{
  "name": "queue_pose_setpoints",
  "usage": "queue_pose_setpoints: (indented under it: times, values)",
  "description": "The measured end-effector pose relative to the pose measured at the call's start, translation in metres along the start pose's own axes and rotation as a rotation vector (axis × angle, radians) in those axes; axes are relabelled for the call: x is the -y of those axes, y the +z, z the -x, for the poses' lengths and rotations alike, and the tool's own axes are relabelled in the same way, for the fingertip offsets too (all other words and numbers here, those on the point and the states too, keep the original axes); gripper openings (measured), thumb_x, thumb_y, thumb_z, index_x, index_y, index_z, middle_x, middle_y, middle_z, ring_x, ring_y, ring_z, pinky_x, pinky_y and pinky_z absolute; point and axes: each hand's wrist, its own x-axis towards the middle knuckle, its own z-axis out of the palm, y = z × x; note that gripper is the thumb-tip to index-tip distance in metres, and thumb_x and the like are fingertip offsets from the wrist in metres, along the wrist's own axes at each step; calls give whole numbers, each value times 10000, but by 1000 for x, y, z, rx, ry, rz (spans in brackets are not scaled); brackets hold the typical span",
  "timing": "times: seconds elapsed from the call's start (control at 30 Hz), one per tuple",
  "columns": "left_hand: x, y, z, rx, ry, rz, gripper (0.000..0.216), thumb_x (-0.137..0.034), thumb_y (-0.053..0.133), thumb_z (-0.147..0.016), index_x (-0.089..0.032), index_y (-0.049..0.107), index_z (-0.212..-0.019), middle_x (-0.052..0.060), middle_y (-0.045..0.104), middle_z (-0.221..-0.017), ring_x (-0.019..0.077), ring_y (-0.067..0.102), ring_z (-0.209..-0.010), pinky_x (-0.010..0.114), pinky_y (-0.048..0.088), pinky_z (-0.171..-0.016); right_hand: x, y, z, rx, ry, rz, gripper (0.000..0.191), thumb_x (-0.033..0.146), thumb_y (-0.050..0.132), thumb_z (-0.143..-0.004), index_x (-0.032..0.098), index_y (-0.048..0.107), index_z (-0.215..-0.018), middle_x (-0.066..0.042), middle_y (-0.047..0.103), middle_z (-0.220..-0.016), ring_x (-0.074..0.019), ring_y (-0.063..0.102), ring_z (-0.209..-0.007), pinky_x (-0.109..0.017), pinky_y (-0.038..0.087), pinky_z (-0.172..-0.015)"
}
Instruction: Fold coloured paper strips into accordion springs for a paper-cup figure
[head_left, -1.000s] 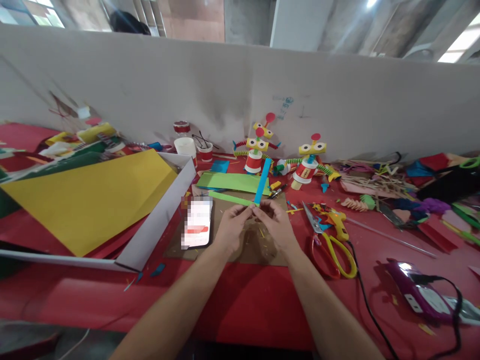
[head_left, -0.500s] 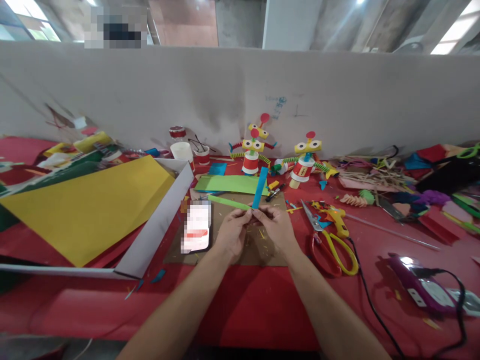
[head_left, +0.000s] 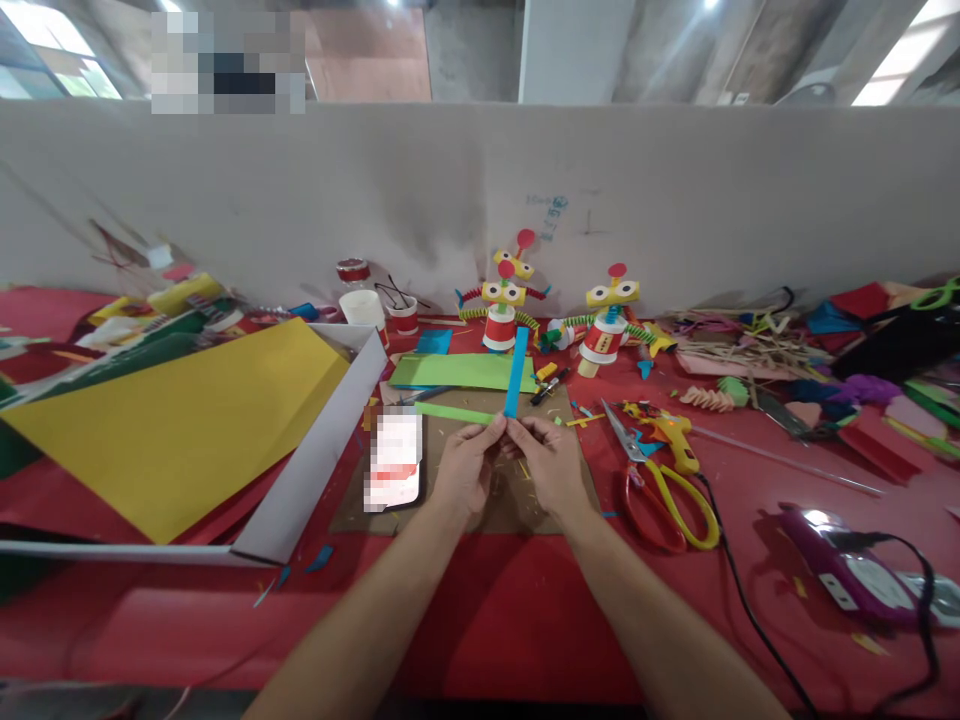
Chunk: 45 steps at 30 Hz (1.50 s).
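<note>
A green paper strip [head_left: 457, 411] points left and a blue paper strip [head_left: 517, 368] points away from me. They meet at one end, roughly at a right angle. My left hand [head_left: 466, 458] is closed, pinching the green strip by that end. Close against it, my right hand [head_left: 546, 462] is closed on the near end of the blue strip. The thumbs nearly touch, and the fingers hide whether the ends are glued. Beneath both hands is a brown cardboard sheet [head_left: 495, 515] with paper scraps. A phone [head_left: 396, 455] rests left of my left hand.
Scissors [head_left: 660, 490] and a yellow glue gun [head_left: 677, 443] lie to the right, near a purple corded device [head_left: 847, 575]. Paper-cup robot figures [head_left: 602, 335] stand by the grey partition [head_left: 315, 200]. A white box [head_left: 307, 470] holding coloured paper is at left. Green card [head_left: 465, 371] lies ahead.
The blue strip has turned slightly and now looks narrower, more edge-on. The green strip lies a little flatter. Both hands keep their pinch at the join, and the view has shifted slightly.
</note>
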Motion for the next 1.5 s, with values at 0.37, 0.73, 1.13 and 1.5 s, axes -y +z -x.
queue_pose_setpoints:
  times: [0.37, 0.73, 1.13, 1.5]
  values:
    - [-3, -4, -3, 52, -20, -63, 192, -263, 778, -605, -114, 681, -678, 18, 637, -658, 102, 574, -628, 231, 450, -640, 6, -5, -6, 11, 72, -55, 209, 372, 709, -665, 175, 659, -619, 20, 620, -549, -98, 546, -513, -218, 436, -514]
    - [-6, -6, -6, 2, -73, 49, 173, -217, 772, -610, -125, 635, -662, -4, 625, -657, 80, 565, -604, 204, 450, -615, 5, -6, -6, 66, -13, 108, 165, 334, 703, -675, 179, 678, -727, 6, 661, -630, -132, 591, -596, -259, 480, -608]
    - [-9, -5, -3, 5, -70, 5, 177, -224, 785, -593, -129, 643, -637, 18, 671, -655, 111, 620, -636, 229, 476, -666, 4, -4, -4, -19, -100, 138, 124, 297, 660, -682, 174, 643, -684, 18, 622, -612, -116, 528, -555, -243, 416, -548]
    - [-15, -7, -4, 8, -51, -118, 190, -252, 791, -583, -110, 685, -649, 44, 682, -656, 118, 621, -630, 231, 493, -663, 12, -10, -8, 102, 88, 117, 210, 377, 686, -663, 175, 688, -721, 4, 651, -634, -116, 541, -554, -247, 426, -545]
